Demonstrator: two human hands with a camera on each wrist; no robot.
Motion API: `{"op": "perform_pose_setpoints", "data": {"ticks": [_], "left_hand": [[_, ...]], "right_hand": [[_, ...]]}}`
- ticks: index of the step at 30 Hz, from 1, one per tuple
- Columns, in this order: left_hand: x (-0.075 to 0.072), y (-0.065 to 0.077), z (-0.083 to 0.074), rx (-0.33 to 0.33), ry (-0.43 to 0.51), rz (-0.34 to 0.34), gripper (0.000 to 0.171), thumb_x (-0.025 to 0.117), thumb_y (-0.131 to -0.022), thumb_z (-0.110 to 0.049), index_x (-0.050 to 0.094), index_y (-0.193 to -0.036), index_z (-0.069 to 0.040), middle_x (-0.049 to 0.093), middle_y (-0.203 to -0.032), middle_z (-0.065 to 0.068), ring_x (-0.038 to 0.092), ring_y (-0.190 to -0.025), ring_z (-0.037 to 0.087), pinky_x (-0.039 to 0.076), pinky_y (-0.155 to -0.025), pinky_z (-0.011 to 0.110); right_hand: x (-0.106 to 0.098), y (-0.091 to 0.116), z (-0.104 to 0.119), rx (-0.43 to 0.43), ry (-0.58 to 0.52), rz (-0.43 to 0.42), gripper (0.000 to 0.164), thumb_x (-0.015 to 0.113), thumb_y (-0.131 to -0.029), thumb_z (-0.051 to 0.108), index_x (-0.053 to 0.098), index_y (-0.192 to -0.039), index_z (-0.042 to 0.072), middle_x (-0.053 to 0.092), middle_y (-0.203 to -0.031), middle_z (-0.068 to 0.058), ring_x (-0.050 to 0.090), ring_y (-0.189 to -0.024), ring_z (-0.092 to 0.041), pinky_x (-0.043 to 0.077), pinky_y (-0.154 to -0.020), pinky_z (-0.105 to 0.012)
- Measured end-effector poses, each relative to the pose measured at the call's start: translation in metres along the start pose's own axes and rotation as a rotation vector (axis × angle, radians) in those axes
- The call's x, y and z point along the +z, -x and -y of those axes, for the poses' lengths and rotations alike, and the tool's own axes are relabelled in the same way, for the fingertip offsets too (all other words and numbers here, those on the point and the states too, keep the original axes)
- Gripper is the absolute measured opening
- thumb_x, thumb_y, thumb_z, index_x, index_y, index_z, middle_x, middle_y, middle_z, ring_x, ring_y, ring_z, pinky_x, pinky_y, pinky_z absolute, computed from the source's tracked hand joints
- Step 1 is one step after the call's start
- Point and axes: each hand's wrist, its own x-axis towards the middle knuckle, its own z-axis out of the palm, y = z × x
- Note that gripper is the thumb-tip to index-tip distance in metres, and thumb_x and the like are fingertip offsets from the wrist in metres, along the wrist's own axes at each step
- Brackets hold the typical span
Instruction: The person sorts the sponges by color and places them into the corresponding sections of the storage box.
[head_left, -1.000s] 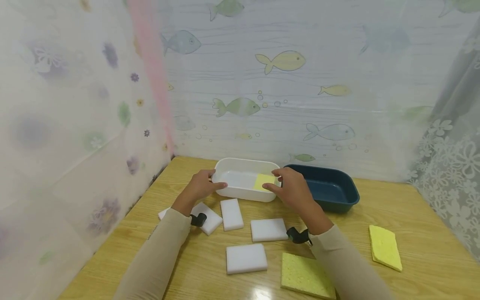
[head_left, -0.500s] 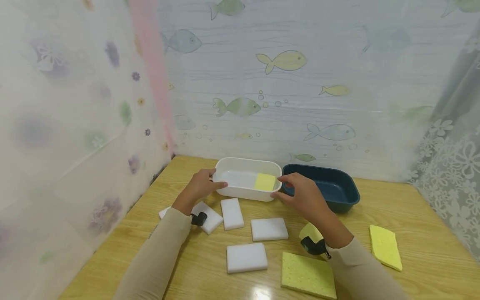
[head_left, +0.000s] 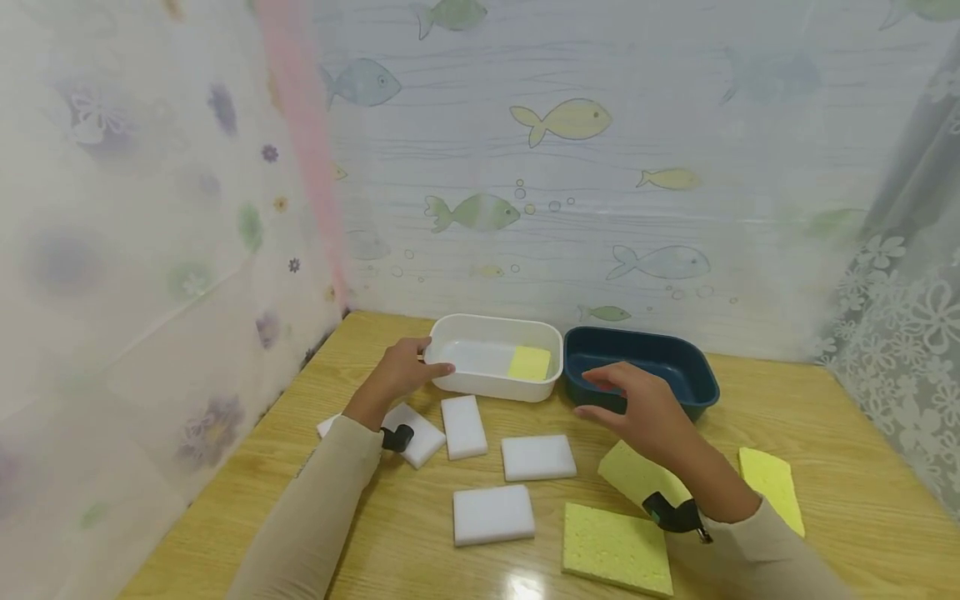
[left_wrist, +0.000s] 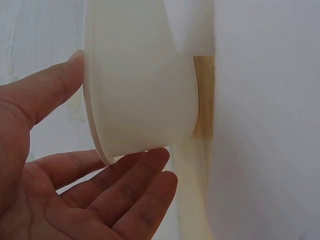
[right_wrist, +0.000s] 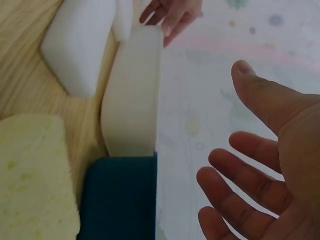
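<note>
My left hand [head_left: 401, 371] touches the left end of a white plastic tub [head_left: 472, 387]. In the left wrist view, the thumb tip meets the tub's rim and the loosely bent fingers lie along its end. Inside the tub, at its right end, is a yellow sponge [head_left: 530, 363]. My right hand [head_left: 645, 408] hovers in front of a dark blue tub [head_left: 678, 367], thumb and fingers spread and nothing between them. Beneath that wrist lies a yellow sponge [head_left: 633, 473], partly covered by the forearm and wrist camera.
Several white sponge blocks [head_left: 538, 457] are scattered on the wooden table [head_left: 405, 533] before the white tub, some partly behind the left wrist. Another yellow sponge [head_left: 617, 550] lies near the front, and one [head_left: 770, 487] at the right. Patterned curtains [head_left: 562, 167] hang behind.
My right hand has left the right end of the white tub and moved right and toward me, uncovering the yellow sponge under it. The left hand has stayed in place.
</note>
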Motion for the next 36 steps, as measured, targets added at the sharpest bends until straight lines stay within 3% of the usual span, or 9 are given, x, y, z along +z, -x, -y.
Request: {"op": "perform_pose_setpoints", "data": {"ticks": [5,9,17,23,27,30,36], "left_hand": [[-0.001,0.000,0.001,0.005,-0.011,0.002,0.096,0.071,-0.078,-0.056,0.031,-0.149,-0.006,0.046,-0.142,0.015,0.045,-0.129,0.028,0.042,-0.100,0.046],[-0.004,0.000,0.002,0.017,-0.022,-0.005,0.093,0.071,-0.079,-0.053,0.032,-0.148,-0.006,0.048,-0.140,0.014,0.050,-0.124,0.027,0.046,-0.095,0.044],[-0.001,0.000,0.000,0.020,-0.025,-0.017,0.093,0.073,-0.078,-0.053,0.033,-0.148,-0.006,0.050,-0.139,0.013,0.053,-0.122,0.026,0.047,-0.093,0.042],[0.000,-0.002,-0.001,0.013,-0.031,-0.021,0.094,0.073,-0.077,-0.053,0.034,-0.148,-0.007,0.049,-0.140,0.013,0.052,-0.123,0.026,0.047,-0.094,0.042],[0.000,-0.003,-0.001,0.022,-0.026,-0.018,0.094,0.073,-0.077,-0.054,0.034,-0.148,-0.007,0.050,-0.140,0.013,0.052,-0.122,0.025,0.047,-0.094,0.042],[0.000,-0.004,-0.001,0.023,-0.027,-0.018,0.094,0.073,-0.076,-0.055,0.034,-0.148,-0.006,0.052,-0.138,0.012,0.054,-0.121,0.024,0.047,-0.093,0.042],[0.000,-0.001,-0.002,0.015,-0.028,-0.024,0.092,0.074,-0.078,-0.051,0.035,-0.147,-0.006,0.052,-0.138,0.013,0.054,-0.120,0.025,0.047,-0.093,0.042]], "right_hand": [[-0.003,0.011,-0.009,0.014,-0.049,0.043,0.051,0.073,-0.077,0.051,0.063,-0.120,0.025,0.064,-0.118,0.010,0.062,-0.103,-0.012,0.053,-0.079,-0.033],[-0.004,0.019,-0.017,0.014,-0.095,0.071,0.047,0.076,-0.077,0.046,0.062,-0.118,0.029,0.062,-0.117,0.015,0.062,-0.102,-0.011,0.053,-0.081,-0.030],[-0.017,0.040,-0.034,0.049,-0.163,0.198,0.049,0.072,-0.078,0.049,0.057,-0.123,0.035,0.058,-0.121,0.019,0.060,-0.108,-0.014,0.052,-0.084,-0.037],[-0.029,0.053,-0.048,0.093,-0.235,0.332,0.053,0.072,-0.081,0.044,0.053,-0.129,0.034,0.056,-0.128,0.004,0.060,-0.109,-0.025,0.052,-0.082,-0.037],[-0.034,0.060,-0.057,0.108,-0.283,0.415,0.062,0.074,-0.081,0.040,0.049,-0.135,0.024,0.051,-0.133,-0.006,0.059,-0.110,-0.031,0.052,-0.081,-0.036],[-0.035,0.063,-0.063,0.107,-0.333,0.458,0.067,0.075,-0.081,0.033,0.046,-0.139,0.017,0.047,-0.137,-0.012,0.057,-0.112,-0.036,0.053,-0.080,-0.035],[-0.034,0.065,-0.074,0.091,-0.406,0.534,0.070,0.074,-0.083,0.022,0.040,-0.143,0.014,0.043,-0.140,-0.017,0.054,-0.114,-0.037,0.053,-0.079,-0.033]]}}
